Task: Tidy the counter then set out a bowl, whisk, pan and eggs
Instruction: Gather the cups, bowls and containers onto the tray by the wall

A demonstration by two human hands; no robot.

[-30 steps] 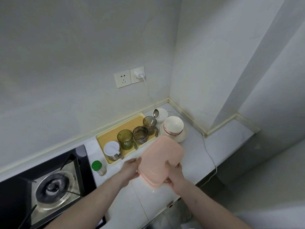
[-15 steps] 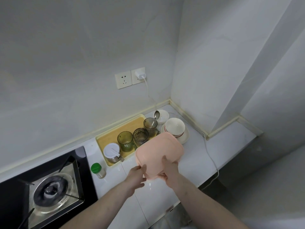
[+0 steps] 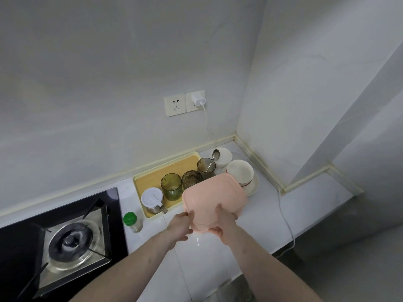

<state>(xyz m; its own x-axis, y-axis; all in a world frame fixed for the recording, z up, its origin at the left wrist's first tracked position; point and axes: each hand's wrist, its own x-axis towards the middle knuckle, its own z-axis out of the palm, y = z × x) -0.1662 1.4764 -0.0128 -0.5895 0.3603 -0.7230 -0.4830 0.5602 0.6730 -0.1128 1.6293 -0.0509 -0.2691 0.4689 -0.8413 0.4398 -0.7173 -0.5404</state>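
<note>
A pink plastic board [image 3: 212,198] with rounded corners is tilted up on edge above the white counter [image 3: 209,253]. My left hand [image 3: 180,225] holds its lower left edge with the thumb on the rim. My right hand [image 3: 222,224] grips its bottom edge, thumb across the face. Behind the board, stacked white bowls [image 3: 239,171] sit on a plate, and a further white bowl [image 3: 224,155] stands in the corner. No whisk, pan or eggs are in view.
A yellow tray [image 3: 150,176] holds three tinted glasses [image 3: 171,186], one with a spoon [image 3: 214,154], and a lidded steel jar [image 3: 152,200]. A green-capped bottle [image 3: 130,221] stands beside the gas stove [image 3: 69,240]. A charger cable [image 3: 284,216] trails over the counter's right edge.
The pink board has been tipped from nearly flat to steeply upright and raised slightly. My left hand slid from its left side down to the lower left edge.
</note>
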